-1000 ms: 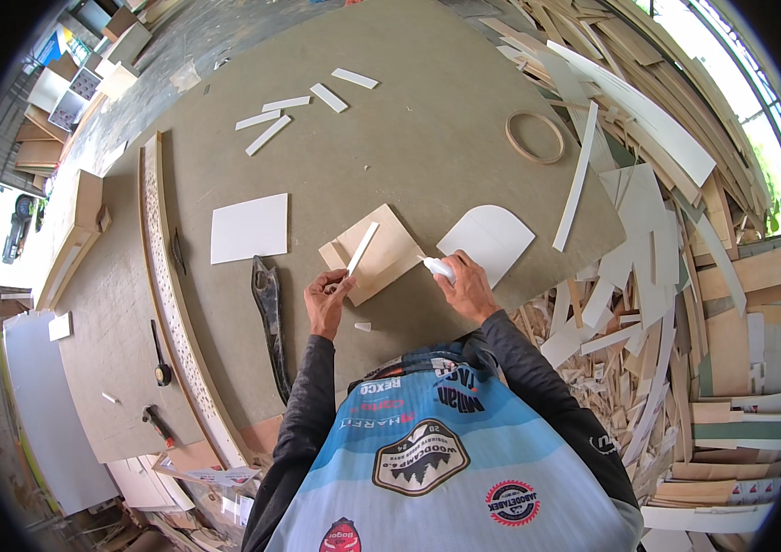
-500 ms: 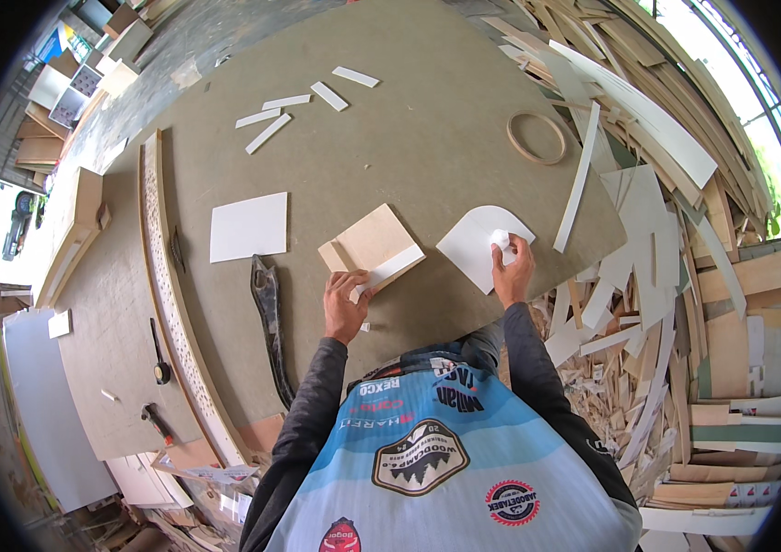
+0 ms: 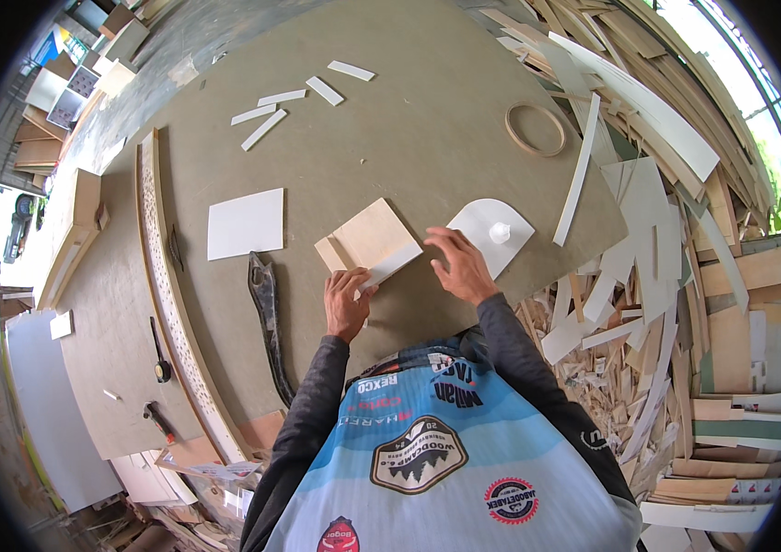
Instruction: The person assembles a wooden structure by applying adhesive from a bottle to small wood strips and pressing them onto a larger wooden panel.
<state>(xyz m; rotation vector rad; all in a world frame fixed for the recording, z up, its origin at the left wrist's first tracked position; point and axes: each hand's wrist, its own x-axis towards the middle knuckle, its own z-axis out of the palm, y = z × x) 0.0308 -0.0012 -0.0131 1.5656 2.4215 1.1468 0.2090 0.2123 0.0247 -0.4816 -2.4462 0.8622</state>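
Observation:
My left hand [image 3: 347, 302] grips the near corner of a small wooden panel [image 3: 376, 234], which has a raised strip on its left side and a white strip [image 3: 397, 261] along its near edge. The thumb presses on that white strip. Just right of the panel, my right hand [image 3: 464, 267] is in the air with nothing in it, its fingers apart. Partly behind that hand lies a white board with a rounded far edge [image 3: 484, 212]. A small round white thing [image 3: 500, 233], its kind unclear, sits on the board.
Several white strips [image 3: 324, 90] lie at the far side of the table [image 3: 390, 138]. A white rectangular board [image 3: 246, 224], a black curved tool [image 3: 266, 308], a long perforated beam [image 3: 165, 276], a tape measure [image 3: 162, 371] and a hammer [image 3: 158, 423] are leftward. Right are a wooden ring [image 3: 536, 129] and scrap wood [image 3: 593, 304].
My right hand has let go of the small round white thing and moved left toward the wooden panel, its fingers opening. My left hand keeps its hold on the panel.

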